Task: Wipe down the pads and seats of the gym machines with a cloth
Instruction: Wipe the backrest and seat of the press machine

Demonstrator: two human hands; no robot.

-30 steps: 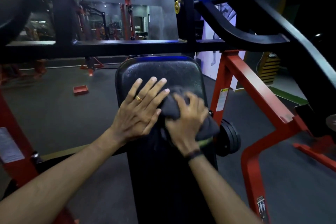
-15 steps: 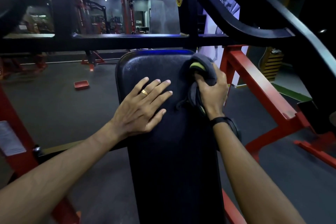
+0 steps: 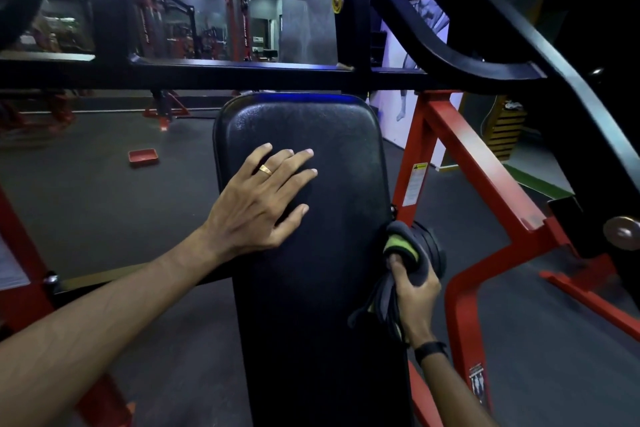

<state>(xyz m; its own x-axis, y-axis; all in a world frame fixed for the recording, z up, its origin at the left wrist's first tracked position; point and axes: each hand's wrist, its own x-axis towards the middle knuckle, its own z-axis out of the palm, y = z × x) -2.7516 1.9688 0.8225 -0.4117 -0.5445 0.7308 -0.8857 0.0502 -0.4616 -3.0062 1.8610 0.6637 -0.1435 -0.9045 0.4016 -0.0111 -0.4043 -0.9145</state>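
Two hands were on the black back pad (image 3: 311,218) of the gym machine. Our left hand (image 3: 258,203) lay flat on the upper left part of the pad, its fingers (image 3: 294,158) straight and a little spread, holding nothing. It wore a gold ring (image 3: 265,169). Our right hand (image 3: 414,291) was at the pad's right edge, lower down. Its fingers were curled tight around the dark grey cloth (image 3: 403,246), which had a green patch. We pressed the cloth against the side of the pad, just beside the red frame (image 3: 460,156). A loose end of the cloth hung below our hand. A small red tray (image 3: 143,156) sat far off on the floor.
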